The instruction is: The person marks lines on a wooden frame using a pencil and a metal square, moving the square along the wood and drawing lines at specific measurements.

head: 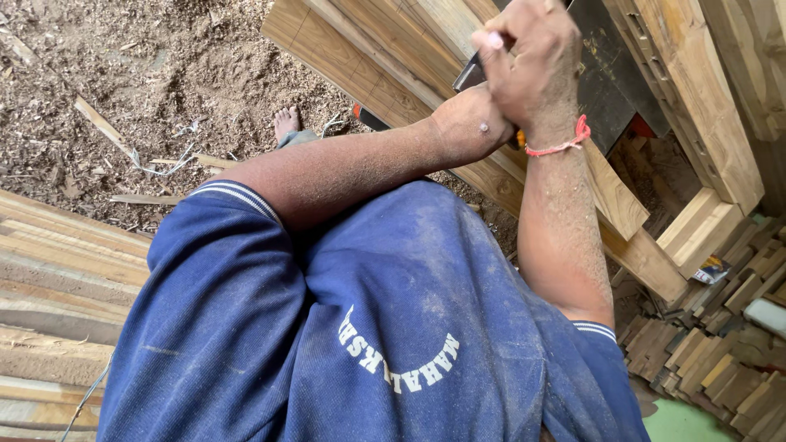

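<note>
Both our hands are up at the plank [385, 78]. Right hand [528, 61] has its fingers wrapped on a dark tool [468, 75]; left hand [471, 123] is tucked under it, grip hidden, can't tell. Looks mid-work on the plank; next needs a steady tool.

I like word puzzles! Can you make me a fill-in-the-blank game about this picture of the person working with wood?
1. The hands meet over a long wooden ____.
2. The thread on one wrist is ____.
3. The shirt is ____.
4. The sawdust lies beside a bare ____.

Missing words: plank; red; blue; foot
</note>
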